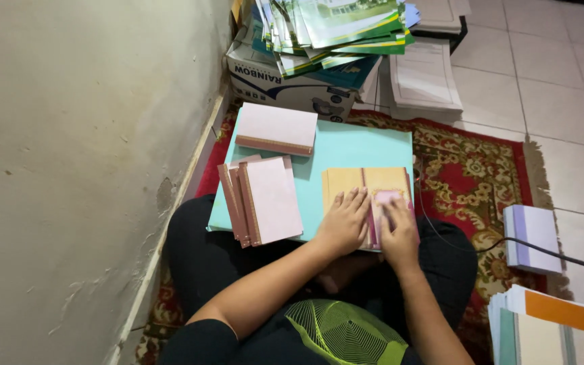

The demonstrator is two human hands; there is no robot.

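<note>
I sit cross-legged with a turquoise board [353, 145] across my lap. On its near right part lies a stack of tan booklets [363, 179] with a dark red strip along the spine. My left hand [344, 222] lies flat on the stack, fingers spread. Beside it, my right hand [396, 230] presses on a pink cover [388, 197] at the spine strip. To the left on the board sits a fanned pile of pink booklets [268, 199] with brown spines. A further pink booklet stack [277, 127] lies at the board's far edge.
A wall [69, 169] runs along the left. A cardboard box [292, 84] topped with green printed sheets [336, 27] stands behind the board. White paper stacks [424, 74] lie on the tiled floor. A red patterned rug [481, 176], a black cable [542, 250] and more paper piles [549, 324] are at right.
</note>
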